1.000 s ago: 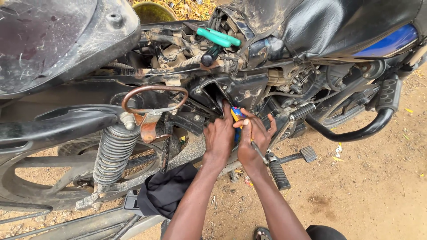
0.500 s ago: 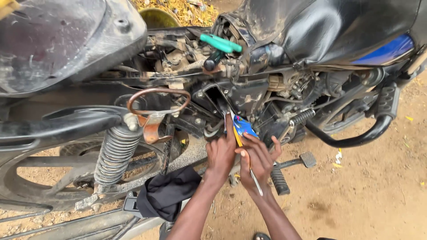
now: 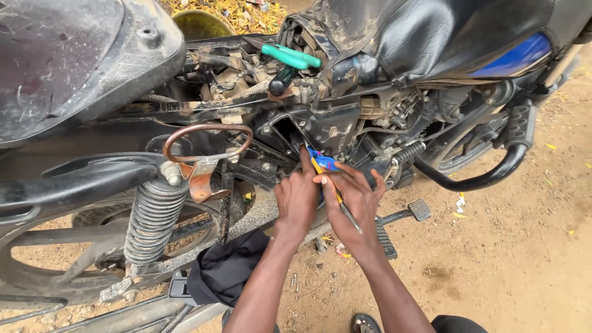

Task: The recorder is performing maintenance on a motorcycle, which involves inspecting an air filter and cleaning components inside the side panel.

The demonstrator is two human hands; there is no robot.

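Note:
My left hand and my right hand meet at the middle of a motorcycle frame, just below a dark opening. Between them is a tool with a blue and yellow end and a thin metal shaft. The fingertips of my left hand pinch the coloured end against the frame. My right hand is closed around the shaft, which sticks out below its fingers. What the tool's tip touches is hidden behind the fingers.
Green-handled pliers and a black-handled tool rest on top of the frame. A rear shock spring, a rusty ring bracket, a black cloth, a footpeg, the black seat and dirt ground surround the hands.
Both hands dipped a little, then rose back toward the frame opening, with the blue and yellow tool still between them. The view shifted slightly.

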